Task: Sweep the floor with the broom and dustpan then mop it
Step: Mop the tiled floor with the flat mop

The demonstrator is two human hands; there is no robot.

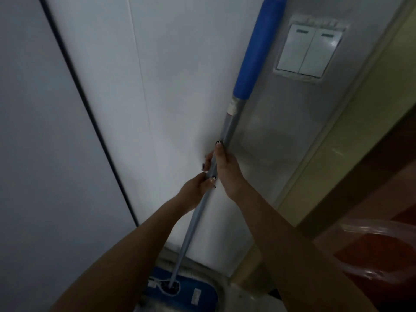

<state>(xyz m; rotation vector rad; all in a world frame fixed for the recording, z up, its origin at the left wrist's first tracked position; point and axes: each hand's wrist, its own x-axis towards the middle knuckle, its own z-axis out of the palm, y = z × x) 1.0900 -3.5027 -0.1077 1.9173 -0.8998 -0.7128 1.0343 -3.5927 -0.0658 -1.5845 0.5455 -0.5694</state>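
both hands curl round the grey mop pole (pixel 227 129) mid-length, left hand (pixel 194 188) just below right hand (pixel 225 170), nearly touching. pole stands steeply up before the white wall (pixel 168 86), blue grip (pixel 256 48) at top, blue flat mop head (pixel 182 289) low at the wall's foot. pale sticker (pixel 234 106) under the grip and white tags (pixel 196 294) on the head too blurred to read; double light switch (pixel 308 50) right of the grip.

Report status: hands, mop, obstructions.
Left hand and right hand grip grey metal mop pole. Blue flat mop head down at white wall. Clear plastic hose off right.
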